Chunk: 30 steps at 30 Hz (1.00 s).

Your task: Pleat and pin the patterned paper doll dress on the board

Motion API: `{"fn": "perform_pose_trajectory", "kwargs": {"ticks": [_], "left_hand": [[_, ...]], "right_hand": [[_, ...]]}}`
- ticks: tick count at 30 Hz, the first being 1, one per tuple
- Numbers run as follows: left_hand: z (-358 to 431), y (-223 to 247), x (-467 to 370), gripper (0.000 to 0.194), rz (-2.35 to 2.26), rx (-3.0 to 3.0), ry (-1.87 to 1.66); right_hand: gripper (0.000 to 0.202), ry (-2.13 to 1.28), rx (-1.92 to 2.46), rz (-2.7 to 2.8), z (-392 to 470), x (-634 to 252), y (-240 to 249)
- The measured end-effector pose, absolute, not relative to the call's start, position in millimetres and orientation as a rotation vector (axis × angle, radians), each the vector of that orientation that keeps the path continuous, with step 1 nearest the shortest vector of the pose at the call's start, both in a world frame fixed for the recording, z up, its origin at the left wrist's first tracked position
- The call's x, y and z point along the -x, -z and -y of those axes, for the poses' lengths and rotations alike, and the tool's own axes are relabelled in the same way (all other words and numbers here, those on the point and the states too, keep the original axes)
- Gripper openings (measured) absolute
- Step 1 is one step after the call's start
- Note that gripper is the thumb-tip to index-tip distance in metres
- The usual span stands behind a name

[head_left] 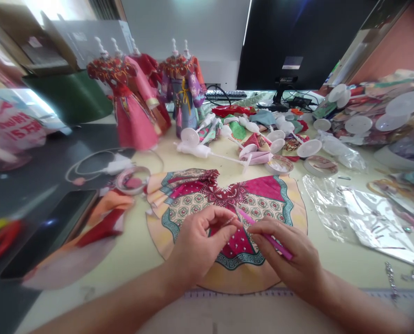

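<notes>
A round patterned doll skirt (189,206) in magenta, cream and teal lies spread on the table, with a gathered part at its upper left. Above its middle, my left hand (202,239) is closed in a pinch on a short, fine, glittery strand (230,221); its exact kind is too small to make out. Close beside it, my right hand (290,253) grips a slim pink pen-shaped tool (280,246), whose thin tip points up and left past the left fingertips. Small pale dots show on the magenta panel under my hands.
Dressed doll stands (137,106) rise at the back left, before a monitor (290,46). White stands with doll clothes (252,134) lie behind the skirt. Tape rolls (320,165), clear plastic bags (370,218) and a rhinestone chain (390,278) are right; a phone (50,232) and red-handled scissors (1,241) left.
</notes>
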<state>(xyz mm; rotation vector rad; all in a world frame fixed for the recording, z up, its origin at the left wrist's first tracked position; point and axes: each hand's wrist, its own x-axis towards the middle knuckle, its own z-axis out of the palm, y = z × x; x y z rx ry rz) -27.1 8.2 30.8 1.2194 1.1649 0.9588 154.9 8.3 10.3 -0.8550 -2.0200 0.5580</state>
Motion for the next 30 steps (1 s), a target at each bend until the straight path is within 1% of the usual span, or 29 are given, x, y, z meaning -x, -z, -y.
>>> {"fn": "perform_pose_trajectory", "kwargs": {"ticks": [5, 15, 22, 30], "left_hand": [[-4.6, -29.1, 23.0, 0.012, -1.068, -0.982, -0.921], [-5.8, -27.5, 24.1, 0.021, -1.041, -0.712, -0.935], [-5.3, -25.9, 25.1, 0.020, -0.997, -0.677, -0.946], [-4.4, -29.2, 24.7, 0.019, -0.984, -0.646, -0.948]], "right_hand": [[0.024, -0.586, 0.816, 2.054, -7.4, -153.7, -9.6], [0.034, -0.258, 0.747, 2.284, -8.9, -156.3, -7.5], [0.030, -0.070, 0.728, 2.343, -9.1, -153.7, -11.9], [0.027, -0.024, 0.727, 2.357, -10.7, -152.7, -13.6]]}}
